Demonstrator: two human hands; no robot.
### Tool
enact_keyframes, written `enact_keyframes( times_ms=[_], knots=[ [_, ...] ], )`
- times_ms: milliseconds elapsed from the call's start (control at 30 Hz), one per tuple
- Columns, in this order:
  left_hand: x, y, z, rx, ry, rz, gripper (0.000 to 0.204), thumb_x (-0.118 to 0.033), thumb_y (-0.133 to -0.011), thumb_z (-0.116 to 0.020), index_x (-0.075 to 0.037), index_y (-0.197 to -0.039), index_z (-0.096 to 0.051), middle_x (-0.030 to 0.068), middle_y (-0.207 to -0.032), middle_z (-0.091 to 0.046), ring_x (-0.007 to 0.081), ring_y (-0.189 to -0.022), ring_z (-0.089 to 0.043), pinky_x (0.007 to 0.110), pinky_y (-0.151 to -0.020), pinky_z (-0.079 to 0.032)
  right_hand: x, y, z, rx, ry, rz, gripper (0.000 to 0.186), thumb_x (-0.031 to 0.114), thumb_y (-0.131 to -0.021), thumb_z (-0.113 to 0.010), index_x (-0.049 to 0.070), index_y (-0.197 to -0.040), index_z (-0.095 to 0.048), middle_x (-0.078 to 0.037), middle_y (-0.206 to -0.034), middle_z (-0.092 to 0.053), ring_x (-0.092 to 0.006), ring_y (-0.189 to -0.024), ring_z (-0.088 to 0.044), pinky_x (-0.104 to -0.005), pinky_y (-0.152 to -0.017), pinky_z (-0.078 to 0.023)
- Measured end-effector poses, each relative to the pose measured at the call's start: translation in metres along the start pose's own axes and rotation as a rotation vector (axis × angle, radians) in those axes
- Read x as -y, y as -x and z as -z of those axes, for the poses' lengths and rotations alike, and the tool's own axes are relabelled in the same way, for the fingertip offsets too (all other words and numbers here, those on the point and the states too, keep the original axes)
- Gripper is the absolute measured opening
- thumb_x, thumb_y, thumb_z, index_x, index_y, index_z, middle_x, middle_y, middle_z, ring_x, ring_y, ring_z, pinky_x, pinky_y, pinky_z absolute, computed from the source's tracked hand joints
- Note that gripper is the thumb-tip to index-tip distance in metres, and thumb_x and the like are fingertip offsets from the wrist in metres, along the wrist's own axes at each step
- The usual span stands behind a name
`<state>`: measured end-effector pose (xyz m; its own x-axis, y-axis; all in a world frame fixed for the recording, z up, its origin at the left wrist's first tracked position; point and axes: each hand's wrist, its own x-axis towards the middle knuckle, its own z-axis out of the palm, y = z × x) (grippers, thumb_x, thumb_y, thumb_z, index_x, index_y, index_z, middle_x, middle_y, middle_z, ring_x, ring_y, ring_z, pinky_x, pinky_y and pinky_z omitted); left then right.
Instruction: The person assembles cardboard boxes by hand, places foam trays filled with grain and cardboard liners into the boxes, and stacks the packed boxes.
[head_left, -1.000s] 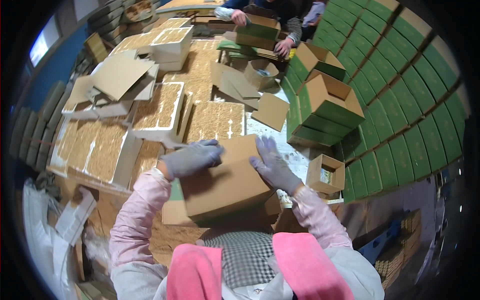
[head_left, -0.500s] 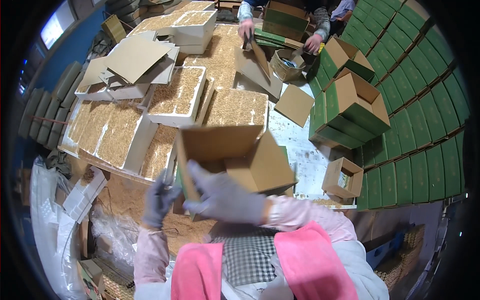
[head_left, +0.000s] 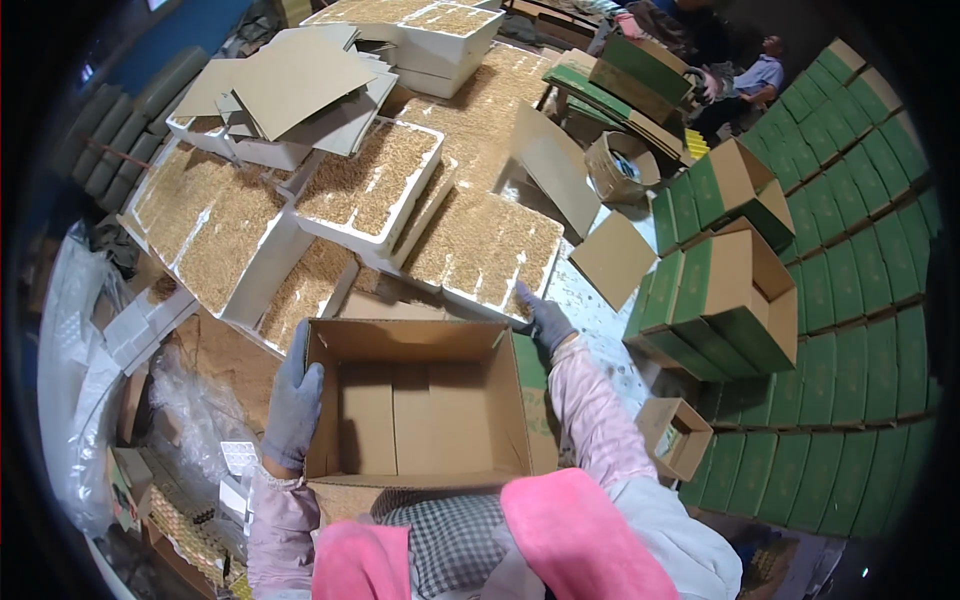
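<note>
My left hand [head_left: 292, 400], in a grey glove, grips the left side of an open, empty cardboard box [head_left: 425, 425] upright in front of me. My right hand [head_left: 548, 320], also gloved, is beyond the box's back right corner, fingers reaching toward the corner of a foam tray [head_left: 480, 250] topped with brown granular material. Whether it touches that tray I cannot tell. Green cardboard [head_left: 536, 395] shows along the box's right side, below my right hand.
Loose cardboard sheets [head_left: 300, 80] lie on trays at back left. Open green boxes [head_left: 720, 310] stand at right before a stacked wall of boxes [head_left: 855, 360]. A co-worker's gloved hand [head_left: 705, 80] is at the back; a seated person [head_left: 760, 75] is behind. Plastic wrap [head_left: 80, 370] lies at left.
The box has turned open side up and come nearer to me. My left hand has taken its left side; my right hand has moved beyond it. The view has shifted.
</note>
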<state>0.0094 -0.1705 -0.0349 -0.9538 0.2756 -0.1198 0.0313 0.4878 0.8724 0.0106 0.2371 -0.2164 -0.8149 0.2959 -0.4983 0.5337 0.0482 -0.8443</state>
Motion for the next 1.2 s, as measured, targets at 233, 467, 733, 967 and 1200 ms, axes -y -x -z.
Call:
enact_keyframes(
  times_ms=[233, 467, 733, 967, 1200],
  knots=[
    [-0.012, 0.008, -0.005, -0.019, 0.016, 0.048, 0.059, -0.008, -0.087, -0.041, 0.006, -0.143, -0.029, 0.0212, -0.148, -0.034, 0.0259, -0.140, -0.028, 0.032, -0.114, -0.019, -0.018, 0.011, -0.018, -0.442, 0.172, 0.122, 0.091, 0.061, -0.076, -0.067, -0.008, -0.127, -0.034, -0.022, -0.118, -0.047, -0.0348, -0.109, -0.051, -0.0375, -0.098, -0.037],
    [-0.010, 0.000, -0.005, 0.020, -0.005, 0.038, 0.059, -0.008, -0.087, -0.041, 0.006, -0.143, -0.029, 0.0230, -0.147, -0.033, 0.0275, -0.139, -0.030, 0.032, -0.113, -0.021, 0.074, 0.121, 0.058, -0.134, -0.661, 0.282, 0.048, 0.029, -0.093, -0.059, 0.000, -0.129, -0.046, -0.010, -0.116, -0.056, -0.0190, -0.102, -0.060, -0.0308, -0.090, -0.049],
    [-0.018, -0.070, -0.048, 0.147, 0.044, -0.110, 0.057, -0.006, -0.083, -0.040, 0.008, -0.138, -0.035, 0.0270, -0.127, -0.053, 0.0298, -0.102, -0.059, 0.038, -0.088, -0.046, 0.174, 0.271, 0.107, -0.166, -0.247, 0.322, 0.052, 0.034, -0.095, -0.053, -0.004, -0.129, -0.049, -0.011, -0.116, -0.062, -0.0153, -0.100, -0.062, -0.0280, -0.085, -0.050],
    [0.008, -0.099, -0.075, 0.293, 0.405, -0.277, 0.060, -0.006, -0.084, -0.043, 0.007, -0.141, -0.031, 0.0238, -0.139, -0.044, 0.0252, -0.125, -0.046, 0.030, -0.102, -0.036, 0.193, 0.274, 0.078, 0.176, 0.208, 0.120, 0.054, 0.038, -0.090, -0.058, -0.007, -0.119, -0.057, -0.010, -0.115, -0.063, -0.0139, -0.101, -0.058, -0.0278, -0.091, -0.044],
    [0.027, -0.115, -0.056, 0.651, 0.787, -0.202, 0.063, -0.013, -0.091, -0.059, 0.003, -0.145, -0.028, 0.0124, -0.139, -0.044, 0.0162, -0.117, -0.050, 0.027, -0.094, -0.045, 0.250, 0.211, 0.042, 0.225, 0.141, -0.065, 0.041, 0.031, -0.088, -0.066, -0.003, -0.109, -0.063, -0.005, -0.103, -0.065, -0.0086, -0.094, -0.059, -0.0242, -0.087, -0.047]
  ],
)
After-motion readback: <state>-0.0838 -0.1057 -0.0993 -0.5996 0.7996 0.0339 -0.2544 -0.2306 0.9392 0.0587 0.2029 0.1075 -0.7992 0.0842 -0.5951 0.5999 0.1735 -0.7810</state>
